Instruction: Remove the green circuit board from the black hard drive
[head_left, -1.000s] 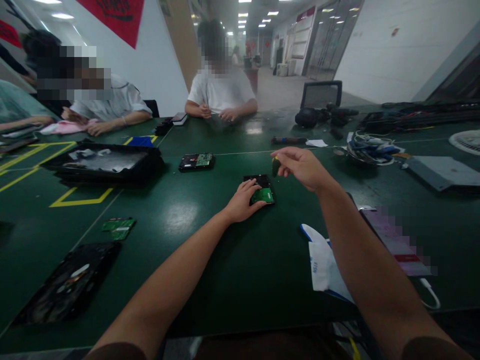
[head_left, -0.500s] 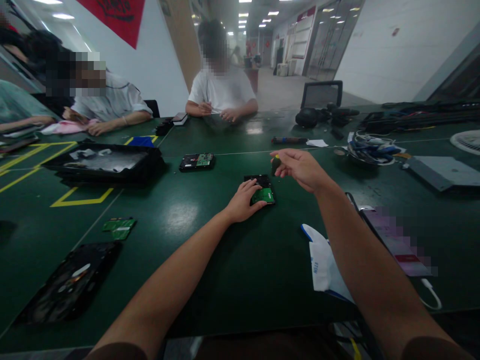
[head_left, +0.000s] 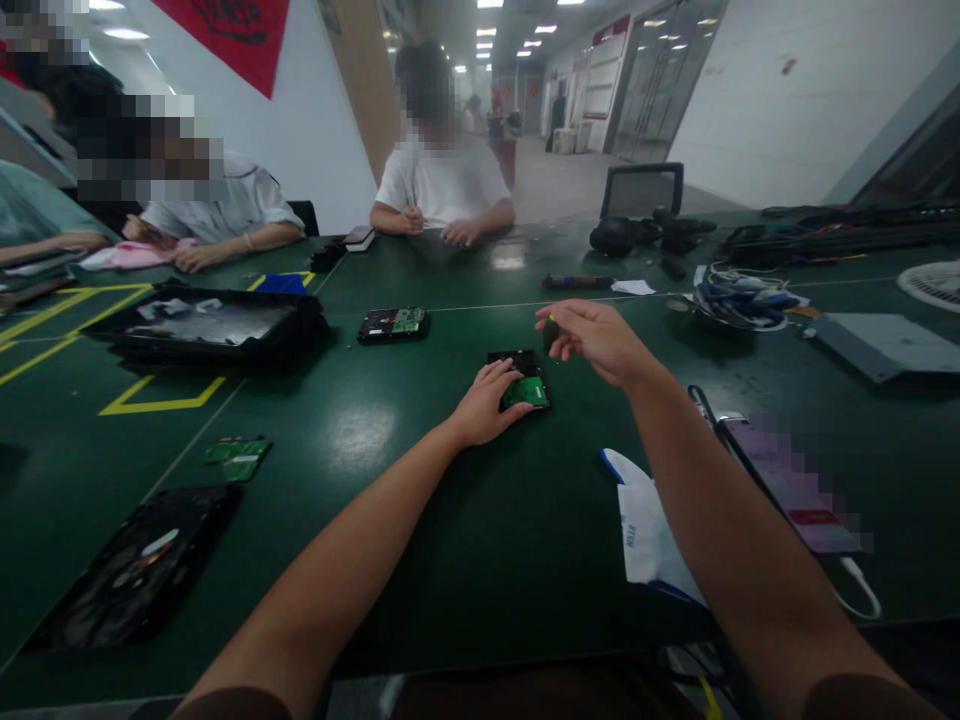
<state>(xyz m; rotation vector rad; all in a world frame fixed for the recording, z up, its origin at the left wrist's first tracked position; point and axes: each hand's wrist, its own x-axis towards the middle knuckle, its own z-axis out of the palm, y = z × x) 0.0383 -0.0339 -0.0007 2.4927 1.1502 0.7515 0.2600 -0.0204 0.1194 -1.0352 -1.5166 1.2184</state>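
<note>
— Head view: right hand point(head_left: 600, 340)?
— Thumb and fingertips pinched on a small dark green tool point(head_left: 551, 331), held in the air just beyond the hard drive point(head_left: 525, 383), slightly to its right.
— Left hand point(head_left: 486, 402)?
— Fingers loose and flat, resting on the hard drive's near-left edge, not clamped. The hard drive lies flat on the green table point(head_left: 465, 540), green board up.
— Around the hard drive?
— Second drive point(head_left: 394, 322) beyond it to the left, black tray point(head_left: 210, 330) further left, loose green boards point(head_left: 238, 455) near-left, white cloth point(head_left: 645, 530) near-right, cable bundle point(head_left: 739, 300) far right.
</note>
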